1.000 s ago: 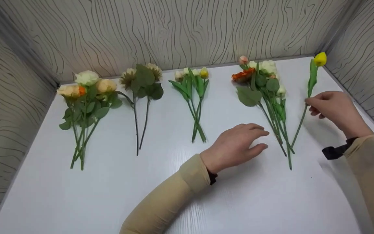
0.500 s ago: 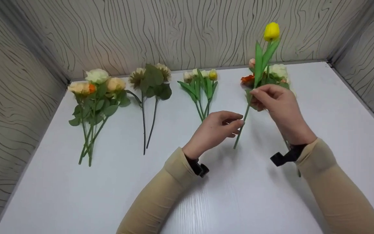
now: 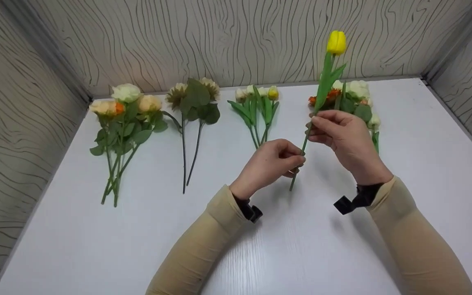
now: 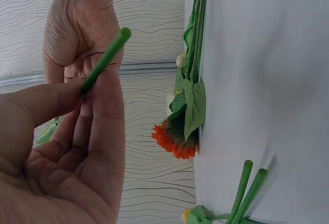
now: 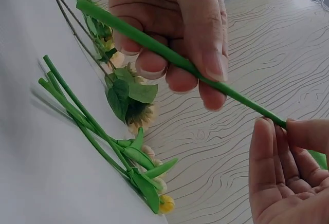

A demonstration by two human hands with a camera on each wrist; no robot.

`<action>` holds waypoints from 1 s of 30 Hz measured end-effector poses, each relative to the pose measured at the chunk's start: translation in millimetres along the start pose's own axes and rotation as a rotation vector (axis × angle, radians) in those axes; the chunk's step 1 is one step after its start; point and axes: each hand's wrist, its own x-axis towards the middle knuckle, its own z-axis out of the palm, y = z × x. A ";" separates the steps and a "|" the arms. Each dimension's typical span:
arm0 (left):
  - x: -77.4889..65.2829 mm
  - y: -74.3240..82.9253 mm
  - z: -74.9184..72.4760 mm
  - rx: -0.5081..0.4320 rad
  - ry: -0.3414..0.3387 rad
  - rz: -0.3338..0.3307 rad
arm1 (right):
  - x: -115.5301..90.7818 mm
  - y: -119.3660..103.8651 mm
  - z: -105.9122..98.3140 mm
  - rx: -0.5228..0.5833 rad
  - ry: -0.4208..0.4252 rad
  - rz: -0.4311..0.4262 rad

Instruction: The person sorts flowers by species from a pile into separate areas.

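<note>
Slanting up through left hand (image 3: pixel 269 162) and right hand (image 3: pixel 348 138), yellow tulip (image 3: pixel 323 89).

I see an even, rather cool light. In the head view, the table (image 3: pixel 76 246) has a pale glare at its near middle; soft shadows lie beside the sleeves (image 3: pixel 197 241). The wall (image 3: pixel 236 41) looks dimmer. Both wrist views seem greyish, slightly blurred.
</note>
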 end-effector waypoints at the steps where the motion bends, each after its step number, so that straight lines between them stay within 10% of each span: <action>1: 0.1 -0.6 -0.4 0.000 -0.003 -0.003 | -0.1 0.2 0.3 0.001 -0.003 0.005; 19: -0.8 -3.4 -7.4 -0.010 0.003 -0.026 | 0.5 7.3 3.1 -0.073 -0.033 0.043; 30: 19.0 -17.8 -53.2 0.127 0.083 -0.182 | 6.5 6.5 -5.0 -0.112 0.034 0.025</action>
